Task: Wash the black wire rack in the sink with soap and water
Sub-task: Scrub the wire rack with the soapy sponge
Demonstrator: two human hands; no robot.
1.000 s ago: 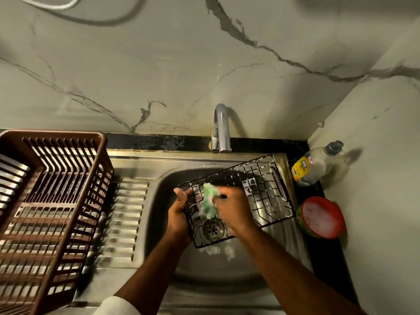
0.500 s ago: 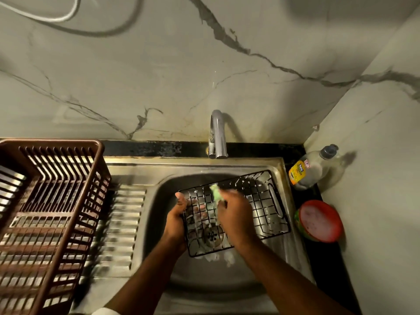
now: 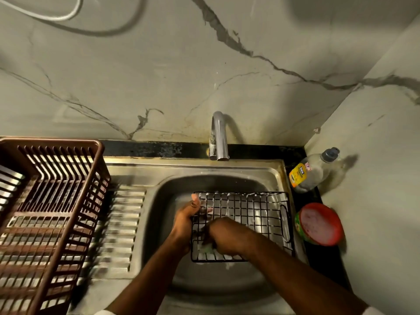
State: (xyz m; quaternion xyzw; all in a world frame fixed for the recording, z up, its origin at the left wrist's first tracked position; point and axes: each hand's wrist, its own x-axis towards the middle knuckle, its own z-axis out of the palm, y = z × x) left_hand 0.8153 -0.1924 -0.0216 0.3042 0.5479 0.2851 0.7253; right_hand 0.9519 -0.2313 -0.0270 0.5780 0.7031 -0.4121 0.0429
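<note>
Brown plastic dish basket [image 3: 45, 219]: on the sink's left drainboard. Stainless sink [image 3: 145, 176]: basin under chrome tap [image 3: 219, 137]. Black wire rack [image 3: 247, 214]: square grid, sudsy along its far rim, held over the basin's right half. Dish-soap bottle [image 3: 311, 173] and red bowl of suds [image 3: 319, 225]: counter's right edge. Left hand [image 3: 185, 220]: grips the rack's left edge. Right hand [image 3: 227, 237]: curled on a pale green scrubber [image 3: 205, 247], apparently, at the rack's near edge.
</note>
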